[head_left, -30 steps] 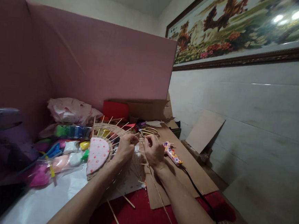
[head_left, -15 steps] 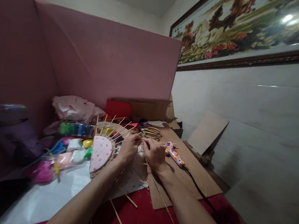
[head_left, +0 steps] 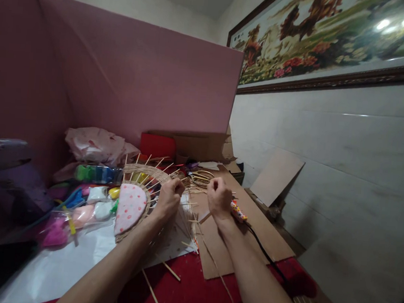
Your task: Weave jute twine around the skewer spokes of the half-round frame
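A half-round woven piece with thin sticks radiating from it has a pink dotted pad [head_left: 131,207] at its centre and a band of woven twine [head_left: 148,169] around its outer part. My left hand [head_left: 171,193] is closed at the right end of that band; what its fingers pinch is too small to make out. To the right, my right hand [head_left: 219,197] is closed in a pinch over the cardboard, beside the colourful glue gun [head_left: 238,211]. Whatever it holds is hidden. A loose twine strand [head_left: 214,261] trails down toward the front edge.
Bags of coloured clay [head_left: 103,209] lie at the left on white paper [head_left: 74,263]. Gold-handled scissors [head_left: 201,178] rest behind the hands. Brown cardboard [head_left: 265,238] covers the right side, crossed by a black cord [head_left: 266,252]. Loose sticks [head_left: 152,291] lie on the red cloth.
My hands have moved apart: the right one went right and slightly up, now covering part of the glue gun, while the left stayed near the woven band. The view has shifted slightly.
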Available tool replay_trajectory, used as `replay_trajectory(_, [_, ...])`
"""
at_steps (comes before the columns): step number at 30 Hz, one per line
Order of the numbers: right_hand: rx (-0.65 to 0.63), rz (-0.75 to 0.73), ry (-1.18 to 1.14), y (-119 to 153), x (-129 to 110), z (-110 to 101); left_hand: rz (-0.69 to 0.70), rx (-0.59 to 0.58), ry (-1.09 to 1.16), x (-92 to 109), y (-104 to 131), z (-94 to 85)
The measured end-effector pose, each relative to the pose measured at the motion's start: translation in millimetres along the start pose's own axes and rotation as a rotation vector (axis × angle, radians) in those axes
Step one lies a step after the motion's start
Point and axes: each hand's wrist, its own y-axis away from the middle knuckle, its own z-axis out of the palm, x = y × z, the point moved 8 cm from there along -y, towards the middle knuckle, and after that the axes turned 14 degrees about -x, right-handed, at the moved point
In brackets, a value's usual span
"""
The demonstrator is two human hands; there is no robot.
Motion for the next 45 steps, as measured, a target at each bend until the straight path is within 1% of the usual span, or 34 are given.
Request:
replay_trajectory(4, [0.017, 0.027, -0.091, 5.1, -2.9, -4.5, -0.021, -0.008, 0.033, -5.2, -4.1, -0.9])
replay_trajectory(8, [-0.014, 0.008, -0.171, 8.0, -4.4, -4.0, -0.016, -0.014, 0.038, -7.0, -4.2, 0.5])
replay_trajectory(15, [-0.082, -0.136, -0.371, 9.0, -14.6, 4.3, 0.0, -0.012, 0.026, -8.7, -1.3, 2.1])
replay_trajectory(19, [-0.116, -0.234, -0.443, 11.2, -25.3, 6.8, 0.028, -0.021, 0.028, -8.3, -2.5, 3.9])
replay_trajectory(21, [-0.145, -0.305, -0.473, 14.4, -33.5, 7.1, 0.035, -0.021, 0.035, -8.1, -2.9, 3.9])
replay_trajectory(24, [-0.2, -0.423, -0.496, 21.8, -47.4, 7.3, 0.037, -0.014, 0.047, -7.9, -2.6, 2.8])
replay_trajectory(27, [-0.254, -0.486, -0.439, 28.2, -56.7, 10.6, 0.031, -0.016, 0.063, -8.6, -2.1, 2.9])
replay_trajectory(30, [-0.287, -0.494, -0.358, 30.8, -58.5, 16.9, 0.02, -0.023, 0.078, -10.0, -1.8, 3.8])
replay_trajectory(34, [-0.299, -0.446, -0.304, 28.5, -52.8, 25.8, 0.021, -0.036, 0.093, -9.1, -1.0, 4.7])
replay_trajectory(39, [-0.305, -0.423, -0.319, 26.2, -48.6, 30.8, 0.042, -0.053, 0.099, -4.3, 0.3, 4.5])
replay_trajectory(45, [-0.298, -0.406, -0.347, 25.6, -47.9, 30.3, 0.062, -0.01, 0.061, 1.1, 3.5, 0.3])
